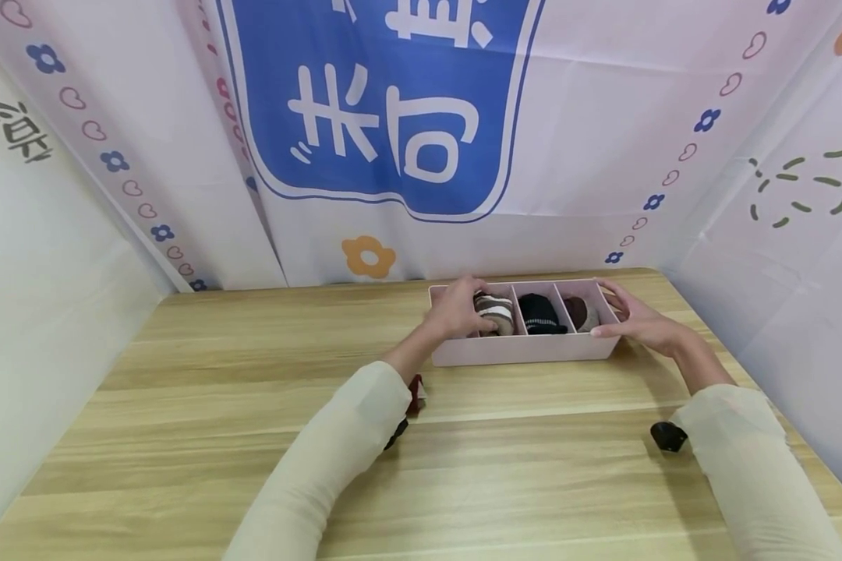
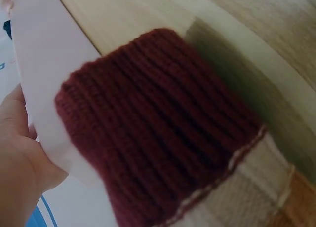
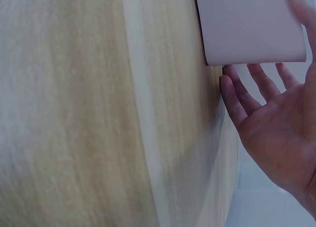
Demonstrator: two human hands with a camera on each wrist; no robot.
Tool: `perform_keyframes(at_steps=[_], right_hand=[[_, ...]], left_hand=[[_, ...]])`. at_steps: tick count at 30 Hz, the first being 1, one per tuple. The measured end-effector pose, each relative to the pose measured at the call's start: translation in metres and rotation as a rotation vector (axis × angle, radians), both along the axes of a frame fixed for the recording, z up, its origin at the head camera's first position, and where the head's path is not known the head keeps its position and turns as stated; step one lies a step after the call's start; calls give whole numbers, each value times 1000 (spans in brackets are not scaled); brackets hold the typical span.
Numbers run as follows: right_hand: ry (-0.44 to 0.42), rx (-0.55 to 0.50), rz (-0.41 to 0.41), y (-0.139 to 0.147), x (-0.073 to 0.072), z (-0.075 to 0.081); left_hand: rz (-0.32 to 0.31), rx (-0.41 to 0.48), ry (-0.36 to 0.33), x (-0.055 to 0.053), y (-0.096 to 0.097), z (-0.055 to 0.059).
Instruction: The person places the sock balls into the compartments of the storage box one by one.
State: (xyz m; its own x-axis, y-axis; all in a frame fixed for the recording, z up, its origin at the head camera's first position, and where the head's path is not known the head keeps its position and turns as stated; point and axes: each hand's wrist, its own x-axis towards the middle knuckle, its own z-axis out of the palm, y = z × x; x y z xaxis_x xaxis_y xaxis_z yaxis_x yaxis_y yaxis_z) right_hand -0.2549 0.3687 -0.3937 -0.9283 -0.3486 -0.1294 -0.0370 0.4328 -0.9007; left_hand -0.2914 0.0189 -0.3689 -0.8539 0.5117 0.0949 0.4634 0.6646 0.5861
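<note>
A pink divided box [image 1: 526,348] stands at the back of the table. From left, its visible contents are a brown-and-white striped rolled sock [image 1: 495,307], a black rolled sock [image 1: 539,312] and a brown-and-grey rolled sock [image 1: 581,313], each in its own compartment. My left hand [image 1: 454,310] reaches over the box's left part and pinches the striped sock between thumb and fingers; its hand hides the leftmost compartment. The box's right end is gripped by my right hand [image 1: 638,318], thumb at the front rim, fingers [image 3: 264,84] around the end.
A dark red ribbed sock [image 2: 158,118] with a beige part lies on the wooden table [image 1: 203,405], mostly behind my left sleeve in the head view. Black wrist devices [image 1: 668,436] show at the sleeves. Printed cloth walls [image 1: 575,156] enclose the table's back and sides.
</note>
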Motion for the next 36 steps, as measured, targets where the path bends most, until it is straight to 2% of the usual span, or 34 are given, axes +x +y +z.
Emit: perform_keyframes(at_steps=[6, 14, 23, 27, 36], right_hand=[[-3, 1, 3, -2, 0, 1], [3, 12, -2, -1, 1, 0], [4, 13, -1, 0, 0, 0], [8, 10, 0, 0, 0, -2], [5, 18, 0, 1, 0, -1]], left_hand=[[-26, -69, 35, -2, 1, -4], [-12, -85, 6, -1, 1, -2], [-70, 31, -11, 2, -15, 7], [-92, 60, 19, 5, -28, 14], [-82, 155, 118, 22, -64, 25]])
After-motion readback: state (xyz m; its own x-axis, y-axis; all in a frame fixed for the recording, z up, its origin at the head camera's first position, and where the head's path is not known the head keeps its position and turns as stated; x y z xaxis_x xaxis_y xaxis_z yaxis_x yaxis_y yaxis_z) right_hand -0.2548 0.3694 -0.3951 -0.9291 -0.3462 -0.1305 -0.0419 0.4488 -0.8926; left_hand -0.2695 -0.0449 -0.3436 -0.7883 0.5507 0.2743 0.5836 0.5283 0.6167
